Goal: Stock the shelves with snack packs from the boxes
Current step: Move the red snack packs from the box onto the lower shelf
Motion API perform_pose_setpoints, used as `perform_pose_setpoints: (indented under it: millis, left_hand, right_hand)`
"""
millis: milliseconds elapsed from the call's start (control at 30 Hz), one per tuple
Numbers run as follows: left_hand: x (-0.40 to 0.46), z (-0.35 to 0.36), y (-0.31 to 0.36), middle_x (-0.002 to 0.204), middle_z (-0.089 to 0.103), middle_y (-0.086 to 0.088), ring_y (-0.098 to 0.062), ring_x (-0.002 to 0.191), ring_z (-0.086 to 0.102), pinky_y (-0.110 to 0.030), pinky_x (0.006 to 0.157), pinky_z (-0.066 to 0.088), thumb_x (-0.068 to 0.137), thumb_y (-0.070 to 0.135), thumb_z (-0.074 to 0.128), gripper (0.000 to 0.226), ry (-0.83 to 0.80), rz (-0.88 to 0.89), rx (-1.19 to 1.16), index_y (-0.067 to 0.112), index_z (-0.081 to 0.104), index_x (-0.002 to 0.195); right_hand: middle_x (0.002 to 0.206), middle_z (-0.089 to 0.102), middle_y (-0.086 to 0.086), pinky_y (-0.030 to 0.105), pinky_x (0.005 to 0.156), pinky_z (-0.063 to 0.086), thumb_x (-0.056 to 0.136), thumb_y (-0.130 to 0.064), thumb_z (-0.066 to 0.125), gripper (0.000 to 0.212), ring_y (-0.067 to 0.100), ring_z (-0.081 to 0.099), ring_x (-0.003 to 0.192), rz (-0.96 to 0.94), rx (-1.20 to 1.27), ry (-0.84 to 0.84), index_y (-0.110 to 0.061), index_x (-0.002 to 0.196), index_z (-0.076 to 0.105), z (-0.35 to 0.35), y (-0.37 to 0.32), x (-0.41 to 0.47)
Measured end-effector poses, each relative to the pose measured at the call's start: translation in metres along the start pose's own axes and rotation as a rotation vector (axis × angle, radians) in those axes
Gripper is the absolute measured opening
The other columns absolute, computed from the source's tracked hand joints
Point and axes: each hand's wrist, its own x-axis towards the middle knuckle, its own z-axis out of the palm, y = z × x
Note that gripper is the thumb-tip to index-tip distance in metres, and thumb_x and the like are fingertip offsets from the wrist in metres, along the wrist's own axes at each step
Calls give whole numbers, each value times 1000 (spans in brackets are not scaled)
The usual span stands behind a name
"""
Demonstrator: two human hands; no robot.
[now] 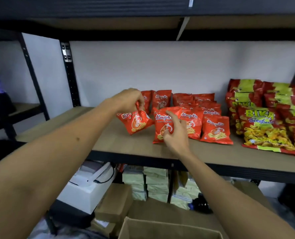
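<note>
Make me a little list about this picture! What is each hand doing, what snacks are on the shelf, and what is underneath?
left hand: pinches the top of a tilted orange pack, lifted off the shelf
right hand: holds an upright orange pack standing on the shelf
shelf: wooden board, dark metal frame
orange packs: rows right of the hands
red and yellow bags: far right
underneath: open cardboard box

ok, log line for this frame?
left hand: pinches tilted orange pack | right hand: holds upright orange pack | shelf: orange rows, Bika packs right
</note>
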Motion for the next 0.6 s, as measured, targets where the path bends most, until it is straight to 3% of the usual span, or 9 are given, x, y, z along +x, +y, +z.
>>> perform_pose_setpoints:
  millis: [100, 167, 233, 267, 333, 400, 433, 500, 600]
  left_hand:
    - [28, 11, 2, 86, 66, 7, -19, 88, 63, -32, 73, 51, 71, -4, 57, 31, -114, 33, 34, 24, 69, 75]
    - [40, 25, 3, 97, 66, 8, -18, 97, 61, -31, 74, 46, 75, -1, 58, 33, -66, 32, 89, 29, 69, 83]
    - [49, 43, 0, 117, 60, 4, -21, 116, 54, -41, 96, 36, 82, 1, 59, 42, 49, 11, 137, 35, 67, 106]
    - [52, 51, -2, 131, 53, -1, -24, 128, 44, -49, 107, 24, 85, 3, 59, 50, 123, -14, 159, 38, 60, 121]
    - [59, 70, -10, 154, 27, -11, -29, 145, 19, -59, 113, 5, 88, 14, 63, 67, 295, -150, 142, 43, 37, 142]
    - [71, 101, -24, 158, 14, -17, -34, 147, 11, -63, 113, 12, 86, 34, 66, 75, 437, -368, -55, 45, 23, 147]
    - [78, 119, -33, 156, 17, -18, -37, 145, 17, -61, 113, 20, 83, 43, 67, 79, 474, -472, -258, 46, 21, 146]
    - [90, 146, -49, 148, 41, -10, -36, 133, 41, -56, 107, 36, 68, 65, 66, 86, 469, -616, -674, 49, 23, 141]
    - [108, 161, -71, 124, 64, 11, -22, 113, 60, -48, 99, 46, 56, 72, 66, 78, 388, -656, -831, 51, 40, 126]
  right_hand:
    - [130, 41, 11, 32, 93, 46, 87, 0, 52, 69, 21, 52, 103, 42, 8, 11, -42, 140, 39, 15, 7, 17]
    - [130, 40, 12, 26, 88, 41, 88, 1, 51, 68, 14, 48, 92, 89, 13, 21, -38, 143, 37, 25, 14, 26]
    - [129, 40, 12, 21, 86, 34, 89, 0, 51, 68, 13, 50, 92, 111, 10, 23, -35, 145, 35, 34, 18, 36]
    - [129, 41, 13, 21, 87, 34, 88, -1, 52, 68, 17, 52, 98, 106, 7, 23, -34, 145, 35, 39, 18, 43]
    - [130, 41, 15, 26, 91, 38, 86, -2, 57, 71, 25, 53, 106, 86, 7, 21, -33, 146, 34, 46, 16, 64]
    - [133, 41, 14, 34, 99, 40, 85, -4, 59, 74, 30, 52, 113, 71, -10, 24, -34, 146, 32, 52, 16, 89]
    - [134, 40, 13, 38, 102, 40, 86, -5, 59, 73, 31, 51, 117, 62, -28, 28, -35, 146, 30, 56, 18, 100]
    - [135, 40, 11, 42, 103, 42, 89, -7, 56, 71, 32, 50, 120, 42, -56, 34, -39, 146, 27, 63, 25, 117]
    - [134, 43, 8, 39, 101, 43, 89, -6, 56, 70, 26, 50, 120, 36, -12, 35, -40, 145, 29, 69, 39, 132]
